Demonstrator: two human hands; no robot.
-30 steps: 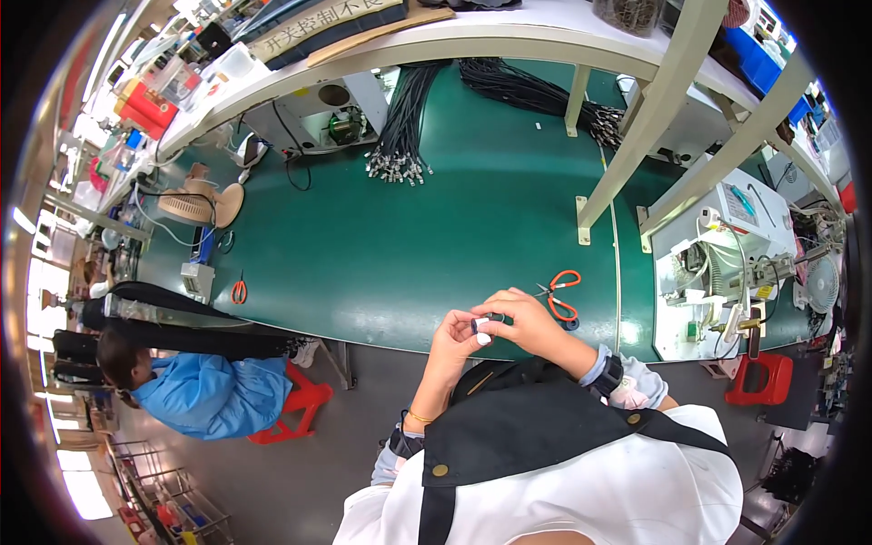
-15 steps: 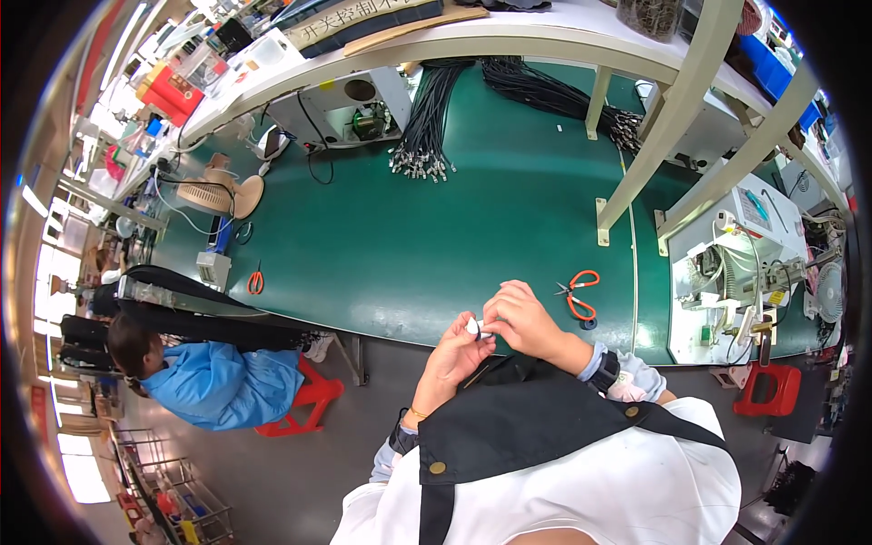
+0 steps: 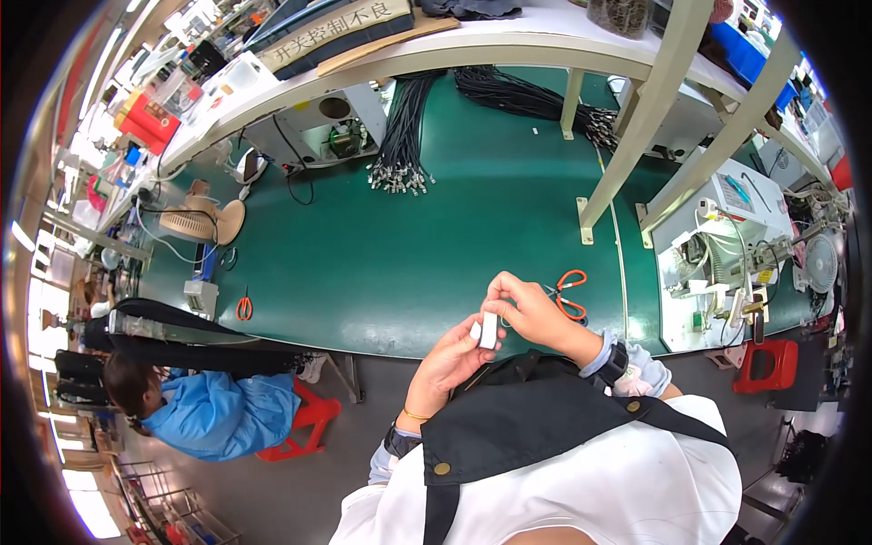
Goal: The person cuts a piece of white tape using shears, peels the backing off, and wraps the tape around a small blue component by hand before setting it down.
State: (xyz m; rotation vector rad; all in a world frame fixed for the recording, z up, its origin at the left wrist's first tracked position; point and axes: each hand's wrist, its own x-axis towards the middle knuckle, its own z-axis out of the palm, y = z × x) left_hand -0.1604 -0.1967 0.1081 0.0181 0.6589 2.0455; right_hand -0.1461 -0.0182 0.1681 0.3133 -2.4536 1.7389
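Snips (image 3: 244, 307) with orange handles lie near the front edge of the table (image 3: 454, 236), toward its left end and well apart from your hands. Farther right along the front edge, your left hand (image 3: 447, 361) has its thumb and fingers closed on the lower part of a white block (image 3: 490, 331). You hold this block up between your two hands, off the table and just at its front edge. It looks light and stiff, probably plastic, so its weight should hardly tax your grip. Expect the white face to be smooth and a little slippery, more so if your fingertips are damp. It should take a firm pinch without giving, though its edges and corners may chip if you drop it. Your best hold is across the two long sides, near the middle, with the thumb opposite the fingers; gripping one end alone would let it swing. At its upper end, your right hand (image 3: 536, 313) has thumb and fingers bunched together; they hide the contact, so you cannot tell from here whether they clamp the block or only rest on it. Just beyond that hand, near the front edge, lie the other snips (image 3: 560, 290).
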